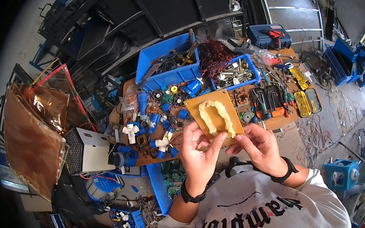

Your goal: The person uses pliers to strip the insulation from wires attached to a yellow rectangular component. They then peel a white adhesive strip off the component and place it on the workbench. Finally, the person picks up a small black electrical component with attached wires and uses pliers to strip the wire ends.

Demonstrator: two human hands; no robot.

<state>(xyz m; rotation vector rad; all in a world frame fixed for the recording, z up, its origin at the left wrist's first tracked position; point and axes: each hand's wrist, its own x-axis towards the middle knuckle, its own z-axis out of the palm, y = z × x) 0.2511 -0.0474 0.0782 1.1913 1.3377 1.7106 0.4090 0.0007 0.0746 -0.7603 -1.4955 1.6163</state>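
Observation:
Above the near edge of the workbench, a flat tan plate [214, 116] is held up tilted, with small holes at its corners. A lumpy cream-coloured bead [221, 110] runs over its face in an arch. My left hand [199, 159] is closed on the plate's lower left edge, thumb on the front and fingers partly hidden behind. At the lower right corner, my right hand [261, 149] pinches the plate between thumb and bent fingers. Behind the plate lie blue and white pipe fittings [164, 141] and a row of hand tools [274, 100].
A large blue bin [169, 75] of tools and cables stands at the back, beside a shallow blue tray [236, 80] of metal parts. A red drill [275, 35] rests on a blue case at the far right. Brown sheets [32, 143] lean at left above a white box [93, 150].

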